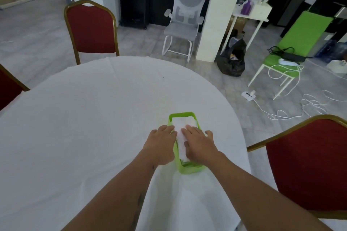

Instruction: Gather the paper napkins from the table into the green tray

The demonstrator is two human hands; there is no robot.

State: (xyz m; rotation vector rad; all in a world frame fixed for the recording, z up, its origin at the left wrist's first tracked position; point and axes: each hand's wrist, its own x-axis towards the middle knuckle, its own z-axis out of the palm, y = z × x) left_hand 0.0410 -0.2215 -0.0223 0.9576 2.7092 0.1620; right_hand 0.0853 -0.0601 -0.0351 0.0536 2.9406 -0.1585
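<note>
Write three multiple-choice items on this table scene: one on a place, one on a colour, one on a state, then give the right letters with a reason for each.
1. Where do the paper napkins lie?
A. Inside the green tray
B. On the red chair
C. On the floor

2. What colour is the cloth on the round table?
A. Red
B. White
C. Black

3. How is the right hand placed?
A. Curled into a fist, off the table
B. Gripping a chair back
C. Laid flat with straight fingers on the napkins

Answers:
1 A: the white stack sits within the tray's walls.
2 B: the whole tabletop is covered in white.
3 C: its fingers lie stretched out over the stack, while the left hand rests at the tray's left rim.
</note>
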